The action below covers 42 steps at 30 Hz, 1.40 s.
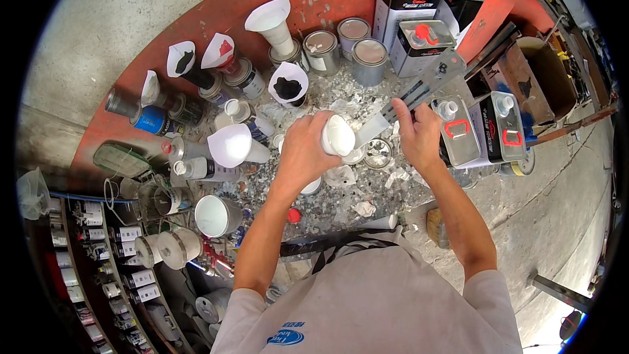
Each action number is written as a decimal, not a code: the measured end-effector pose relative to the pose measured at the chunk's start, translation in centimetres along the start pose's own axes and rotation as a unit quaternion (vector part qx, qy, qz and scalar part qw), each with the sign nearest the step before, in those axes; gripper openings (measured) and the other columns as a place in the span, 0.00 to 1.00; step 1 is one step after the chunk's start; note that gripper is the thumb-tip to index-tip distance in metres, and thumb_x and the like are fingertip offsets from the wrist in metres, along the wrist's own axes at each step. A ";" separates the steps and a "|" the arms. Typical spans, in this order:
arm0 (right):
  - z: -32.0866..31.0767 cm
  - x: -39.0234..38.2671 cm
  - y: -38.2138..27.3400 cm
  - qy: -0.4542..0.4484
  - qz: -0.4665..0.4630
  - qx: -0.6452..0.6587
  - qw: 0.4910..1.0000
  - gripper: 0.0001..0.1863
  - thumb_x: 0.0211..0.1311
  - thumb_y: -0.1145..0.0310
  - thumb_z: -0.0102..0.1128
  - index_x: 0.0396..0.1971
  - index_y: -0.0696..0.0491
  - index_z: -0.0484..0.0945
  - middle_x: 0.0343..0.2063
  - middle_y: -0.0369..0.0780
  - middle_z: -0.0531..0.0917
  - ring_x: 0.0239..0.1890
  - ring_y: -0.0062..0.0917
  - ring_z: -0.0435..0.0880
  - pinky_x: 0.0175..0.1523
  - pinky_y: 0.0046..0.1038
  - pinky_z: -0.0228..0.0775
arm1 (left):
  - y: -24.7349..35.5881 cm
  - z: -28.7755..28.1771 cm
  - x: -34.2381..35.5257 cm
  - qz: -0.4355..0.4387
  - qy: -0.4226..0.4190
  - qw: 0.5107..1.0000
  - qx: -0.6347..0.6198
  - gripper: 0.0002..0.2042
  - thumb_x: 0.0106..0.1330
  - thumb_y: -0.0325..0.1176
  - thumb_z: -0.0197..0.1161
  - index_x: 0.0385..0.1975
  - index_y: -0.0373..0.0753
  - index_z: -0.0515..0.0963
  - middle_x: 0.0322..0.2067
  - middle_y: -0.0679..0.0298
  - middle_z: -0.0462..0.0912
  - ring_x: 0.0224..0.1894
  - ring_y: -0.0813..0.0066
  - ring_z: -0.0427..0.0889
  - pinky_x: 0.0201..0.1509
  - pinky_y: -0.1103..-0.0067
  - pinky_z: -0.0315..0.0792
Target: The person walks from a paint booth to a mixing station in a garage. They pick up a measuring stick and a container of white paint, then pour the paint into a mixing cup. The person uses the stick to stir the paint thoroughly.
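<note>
My left hand (303,147) grips a small white plastic bottle (338,136), tilted on its side over the paint-spattered bench top (341,95). My right hand (417,132) holds a flat grey metal ruler-like stir stick (426,85) that reaches up and to the right. A pale strip runs between the bottle and the stick. Below the bottle lies a small open tin (378,153) and a white lid.
Paper strainer cones (270,19) stand in cans along the red bench edge. Round grey-lidded tins (369,59) and square metal cans (501,124) with red caps sit at the back and right. A white cup (213,215) and shelves of small bottles are at the left.
</note>
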State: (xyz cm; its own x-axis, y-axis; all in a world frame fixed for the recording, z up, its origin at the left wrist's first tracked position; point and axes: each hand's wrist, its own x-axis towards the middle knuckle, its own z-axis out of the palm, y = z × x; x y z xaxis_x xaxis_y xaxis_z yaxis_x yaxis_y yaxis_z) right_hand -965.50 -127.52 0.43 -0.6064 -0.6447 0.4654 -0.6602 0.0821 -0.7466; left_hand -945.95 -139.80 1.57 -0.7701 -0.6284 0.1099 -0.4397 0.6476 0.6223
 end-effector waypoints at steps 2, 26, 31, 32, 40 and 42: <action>0.0 0.0 0.1 -0.002 0.002 -0.003 1.000 0.14 0.68 0.63 0.61 0.31 0.60 0.77 0.19 0.47 0.78 0.18 0.39 0.74 0.26 0.34 0.66 | 0.2 -0.1 0.0 -0.003 -0.003 1.000 0.003 0.35 0.36 0.28 0.74 0.53 0.41 0.72 0.45 0.52 0.79 0.50 0.48 0.76 0.56 0.63 0.70; 0.0 0.1 0.3 -0.016 0.011 0.006 1.000 0.13 0.68 0.63 0.62 0.31 0.59 0.78 0.18 0.46 0.78 0.17 0.36 0.74 0.25 0.34 0.65 | -3.5 -1.3 0.7 -0.050 -0.088 0.963 -0.251 0.39 0.39 0.29 0.78 0.58 0.39 0.70 0.50 0.63 0.80 0.53 0.73 0.78 0.59 0.75 0.71; -0.2 0.3 0.2 -0.028 0.017 0.008 0.999 0.14 0.68 0.63 0.62 0.31 0.59 0.78 0.18 0.45 0.78 0.17 0.36 0.73 0.26 0.34 0.65 | -4.2 -1.0 0.9 -0.019 -0.082 0.958 -0.273 0.37 0.39 0.30 0.77 0.56 0.41 0.72 0.47 0.63 0.81 0.51 0.72 0.79 0.57 0.75 0.71; -0.2 0.3 0.1 -0.029 0.022 0.016 0.999 0.14 0.68 0.63 0.62 0.31 0.59 0.78 0.18 0.45 0.78 0.17 0.36 0.73 0.26 0.34 0.65 | -4.3 -1.0 0.9 -0.016 -0.087 0.959 -0.269 0.37 0.39 0.30 0.77 0.56 0.41 0.72 0.47 0.63 0.81 0.51 0.71 0.79 0.58 0.75 0.71; -0.1 0.9 -0.3 -0.012 -0.041 0.010 0.999 0.15 0.69 0.64 0.62 0.24 0.58 0.74 0.12 0.36 0.73 0.15 0.18 0.68 0.22 0.26 0.59 | -4.7 -0.8 2.0 0.011 -0.157 0.964 -0.213 0.37 0.39 0.30 0.78 0.56 0.39 0.73 0.54 0.64 0.77 0.57 0.71 0.75 0.63 0.74 0.68; -0.2 0.9 -0.6 -0.023 -0.035 0.021 0.999 0.15 0.69 0.65 0.62 0.25 0.58 0.74 0.13 0.36 0.73 0.15 0.17 0.69 0.22 0.26 0.59 | -4.6 -0.6 2.3 0.008 -0.166 0.963 -0.214 0.37 0.39 0.30 0.78 0.56 0.39 0.73 0.52 0.64 0.78 0.56 0.71 0.76 0.62 0.73 0.69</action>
State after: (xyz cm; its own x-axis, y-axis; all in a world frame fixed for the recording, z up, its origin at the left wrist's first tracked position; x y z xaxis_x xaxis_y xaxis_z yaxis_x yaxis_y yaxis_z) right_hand -965.75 -127.98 1.39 -0.5380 -0.6827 0.4945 -0.6798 0.0044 -0.7334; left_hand -945.40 -144.43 -0.54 -0.9119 -0.4008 -0.0880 -0.2508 0.3747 0.8926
